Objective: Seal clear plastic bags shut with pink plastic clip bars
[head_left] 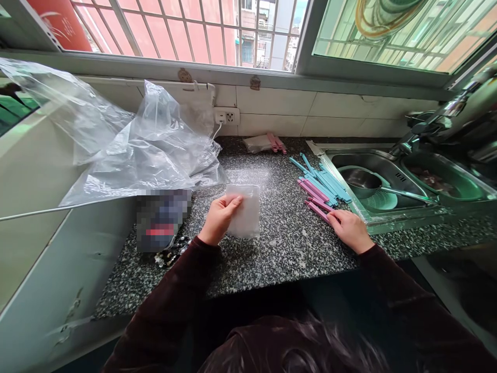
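Note:
My left hand [220,217] pinches a small frosted plastic bag [246,215] between thumb and fingers, above the speckled counter. The bag looks flat. At the right, my right hand [349,228] has its fingers closed on the end of a pink bag clip [319,211], a long thin strip. Just beyond it lie several more pink clips [312,189] and a loose pile of light blue clips [326,181]. Farther back, against the wall, a filled clear packet [258,144] lies with pink clips [276,143] at its right end.
A steel sink [373,155] holds a pan [363,178] and a colander at the right. A large crumpled clear plastic bag [147,145] covers the back left. Near it are a blurred dark object [163,220], a beaded strap, a white cable and a wall socket [227,116].

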A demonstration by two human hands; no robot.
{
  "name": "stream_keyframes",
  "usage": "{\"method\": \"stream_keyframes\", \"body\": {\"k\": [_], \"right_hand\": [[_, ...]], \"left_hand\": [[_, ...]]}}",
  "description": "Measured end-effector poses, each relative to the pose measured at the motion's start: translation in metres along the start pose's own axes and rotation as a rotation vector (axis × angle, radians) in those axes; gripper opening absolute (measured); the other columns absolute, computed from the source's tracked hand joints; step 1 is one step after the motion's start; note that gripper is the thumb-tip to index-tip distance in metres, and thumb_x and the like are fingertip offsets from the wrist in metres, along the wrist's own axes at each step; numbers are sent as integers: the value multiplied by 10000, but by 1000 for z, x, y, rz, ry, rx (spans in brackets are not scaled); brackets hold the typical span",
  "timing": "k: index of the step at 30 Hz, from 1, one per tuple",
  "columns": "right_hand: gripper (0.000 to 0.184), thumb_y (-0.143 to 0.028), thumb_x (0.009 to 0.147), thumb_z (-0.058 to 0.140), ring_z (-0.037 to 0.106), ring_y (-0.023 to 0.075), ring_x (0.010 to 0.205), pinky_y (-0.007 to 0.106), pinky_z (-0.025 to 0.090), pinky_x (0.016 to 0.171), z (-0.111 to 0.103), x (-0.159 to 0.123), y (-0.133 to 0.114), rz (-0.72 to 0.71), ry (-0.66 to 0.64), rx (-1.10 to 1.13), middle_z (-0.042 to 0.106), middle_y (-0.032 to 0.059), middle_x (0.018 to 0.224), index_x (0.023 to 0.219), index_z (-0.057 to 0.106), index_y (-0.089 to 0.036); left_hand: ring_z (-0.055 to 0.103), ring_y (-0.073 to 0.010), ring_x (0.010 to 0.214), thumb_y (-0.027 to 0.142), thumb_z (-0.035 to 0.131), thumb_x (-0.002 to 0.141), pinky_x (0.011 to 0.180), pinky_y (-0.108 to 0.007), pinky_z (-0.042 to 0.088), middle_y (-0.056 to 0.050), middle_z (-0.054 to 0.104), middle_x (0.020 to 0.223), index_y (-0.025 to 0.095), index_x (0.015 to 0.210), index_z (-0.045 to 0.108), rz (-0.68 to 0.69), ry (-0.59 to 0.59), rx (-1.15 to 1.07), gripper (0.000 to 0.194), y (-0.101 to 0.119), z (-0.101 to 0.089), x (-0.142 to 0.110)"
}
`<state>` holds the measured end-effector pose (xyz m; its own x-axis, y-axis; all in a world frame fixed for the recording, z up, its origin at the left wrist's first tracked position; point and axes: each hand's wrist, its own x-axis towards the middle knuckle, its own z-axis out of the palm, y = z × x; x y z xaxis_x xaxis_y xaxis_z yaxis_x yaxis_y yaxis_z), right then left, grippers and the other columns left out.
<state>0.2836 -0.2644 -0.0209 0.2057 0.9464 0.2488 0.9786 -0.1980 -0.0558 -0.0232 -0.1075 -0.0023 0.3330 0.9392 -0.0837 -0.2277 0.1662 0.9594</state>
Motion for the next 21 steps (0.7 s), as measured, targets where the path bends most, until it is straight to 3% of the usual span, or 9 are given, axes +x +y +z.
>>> {"method": "stream_keyframes", "body": {"k": [5,9,15,21], "right_hand": [[234,-351,814,482,610,222,733,320,408,655,-1,2,-8,29,-4,37,671,81,751,748,619,-174],[208,-337,800,498,600,189,674,308,434,637,-4,19,-26,37,15,252,671,66,753,755,619,-175],[221,-370,784,537,593,156,646,284,474,610,-14,51,-65,-44,21,641,671,48,742,782,625,-168],[260,-415,787,559,570,141,631,277,476,595,-29,73,-108,-178,-72,828,655,35,714,769,626,-164]], "left_hand": [[489,-83,522,450,776,506,510,-197,355,-4,608,566,108,666,684,-7,-14,-1,388,-1,0,0],[477,-76,519,460,774,505,511,-193,351,3,594,557,106,658,678,-20,-22,1,398,-2,0,0],[489,-84,542,458,781,491,530,-201,369,-3,611,587,106,679,679,-40,-31,-32,412,-1,2,-1],[529,-103,586,417,793,489,578,-218,392,-25,653,647,101,751,688,-137,-106,-119,424,-2,5,-1]]}}
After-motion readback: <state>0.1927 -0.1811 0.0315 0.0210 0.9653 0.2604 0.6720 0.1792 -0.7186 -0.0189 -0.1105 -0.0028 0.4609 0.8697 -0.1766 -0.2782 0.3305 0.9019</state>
